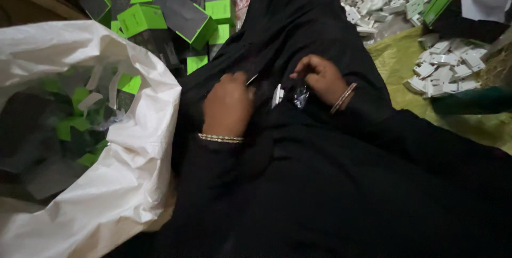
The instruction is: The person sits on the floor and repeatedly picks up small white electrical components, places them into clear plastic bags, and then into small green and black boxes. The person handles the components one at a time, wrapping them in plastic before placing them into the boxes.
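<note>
Your right hand (320, 78) pinches a small crinkled clear plastic wrapper (300, 96) over your black-robed lap — a small white plastic plug piece (277, 96) sits just beside it, toward your left hand (228, 103), which is curled; what it holds I cannot tell.

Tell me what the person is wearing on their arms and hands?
Both arms are in long, loose black sleeves. The left hand has a thin gold-coloured bangle at the wrist. The right hand has a couple of slim bangles too. No gloves.
</note>
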